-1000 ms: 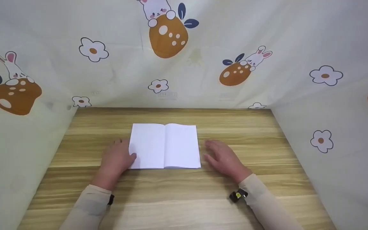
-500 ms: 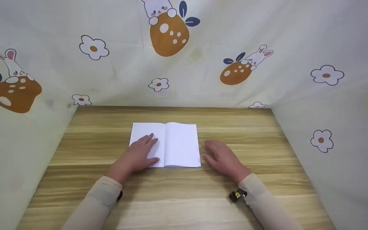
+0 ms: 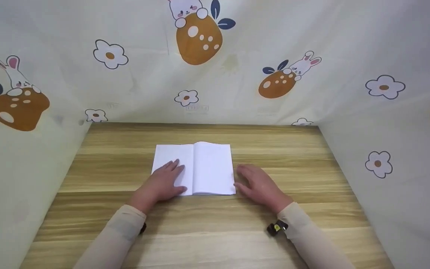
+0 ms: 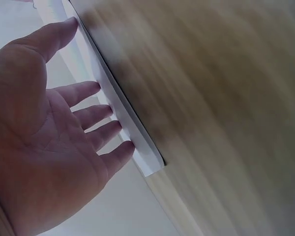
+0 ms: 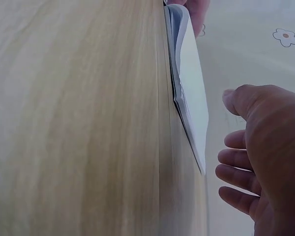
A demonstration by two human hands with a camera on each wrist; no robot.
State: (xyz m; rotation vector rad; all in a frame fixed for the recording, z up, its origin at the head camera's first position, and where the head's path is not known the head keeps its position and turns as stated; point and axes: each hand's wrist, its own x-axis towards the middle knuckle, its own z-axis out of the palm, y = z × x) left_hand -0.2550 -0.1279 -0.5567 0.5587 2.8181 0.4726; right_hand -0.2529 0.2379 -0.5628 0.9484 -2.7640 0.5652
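An open notebook (image 3: 213, 168) with blank white pages lies flat on the wood-grain table (image 3: 215, 231). My left hand (image 3: 161, 183) rests on its left page, fingers spread toward the spine. In the left wrist view the fingertips of the left hand (image 4: 54, 118) touch the white page (image 4: 150, 160). Just off the notebook's right edge is my right hand (image 3: 259, 185), fingers loosely bent and holding nothing. The right wrist view shows a gap between the right hand (image 5: 265, 147) and the raised pages of the notebook (image 5: 191, 83).
A pale cloth (image 3: 144, 86) printed with rabbits, fruit and flowers hangs behind the table and along both sides. Black wrist cameras, such as the right one (image 3: 277, 227), sit below the sleeves.
My left hand has moved right from the notebook's left edge onto the left page. The right hand has shifted slightly toward the notebook's right edge.
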